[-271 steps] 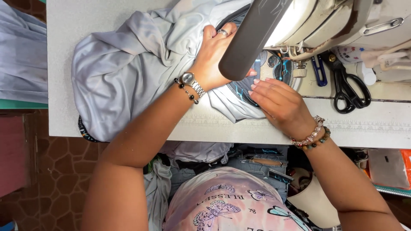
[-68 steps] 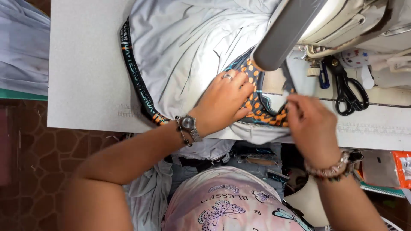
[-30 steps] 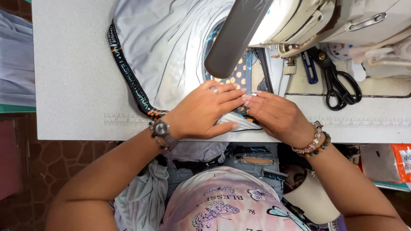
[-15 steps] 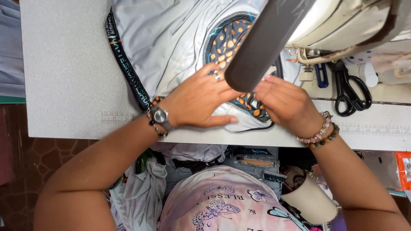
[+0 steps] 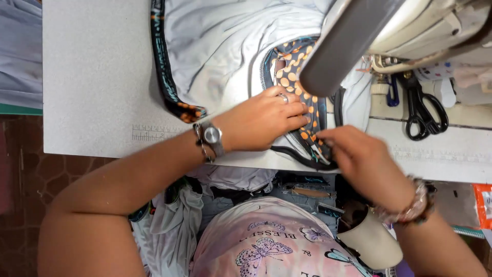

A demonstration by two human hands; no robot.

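Note:
A pale grey garment (image 5: pixel 220 56) lies spread on the grey sewing table (image 5: pixel 92 87), with a dark band patterned in orange dots (image 5: pixel 300 92) curving along its edge. My left hand (image 5: pixel 261 120), with a wristwatch and a ring, presses flat on the grey cloth and the patterned band. My right hand (image 5: pixel 361 161), with bead bracelets, pinches the lower end of the patterned band near the table's front edge. The sewing machine (image 5: pixel 389 36) rises just behind both hands and hides the needle area.
Black scissors (image 5: pixel 423 110) lie on the machine bed at right, beside a blue tool (image 5: pixel 392 92). A second patterned strip (image 5: pixel 166 77) runs down the garment's left side. A ruler scale (image 5: pixel 151 134) is marked on the table front. An orange packet (image 5: pixel 483 205) sits at far right.
My right hand has moved down toward the table's front edge and now pinches the patterned band's end. My left hand has stayed pressed on the cloth. The view has shifted slightly.

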